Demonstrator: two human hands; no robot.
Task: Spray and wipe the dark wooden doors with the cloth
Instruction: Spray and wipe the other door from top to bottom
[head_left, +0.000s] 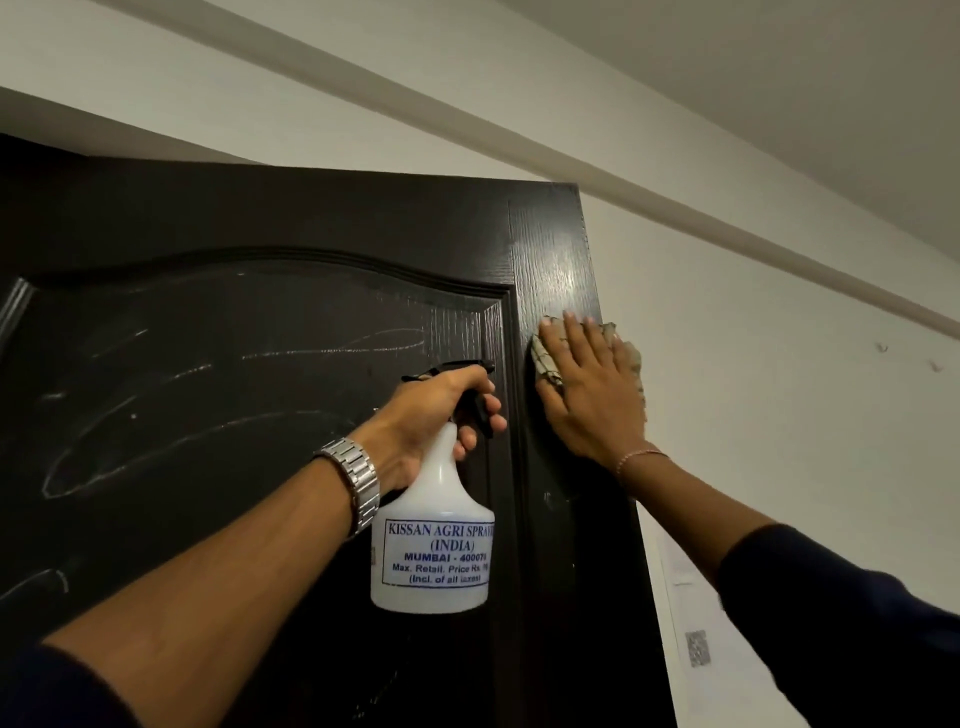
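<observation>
Near, lower centre of the frame: left hand curled round the neck of a white spray bottle, fingers wrapped at the black trigger, nozzle toward the door. Steel watch on that wrist. Bottle hangs upright, close to the panel.

Right of centre: right hand flat, fingers spread, pressing a crumpled grey cloth against the door's right-hand upright strip. Cloth pokes out at both sides of the palm. Thin bracelet on the wrist.

Judgement on the wipe: keep the palm flat and the cloth bunched under it, stroke along the grain down the strip, then refold to a clean face. The chalky scrawls on the arched panel, left half of the frame, look untouched; those likely want a spray first, then firm overlapping passes. The moulded groove round the panel would need a fingertip through the cloth.

Surface: dark, grained wood, a sheen above the cloth, possibly damp.

Farther: pale wall at right, a printed sheet stuck to it, ceiling beam across the top.
</observation>
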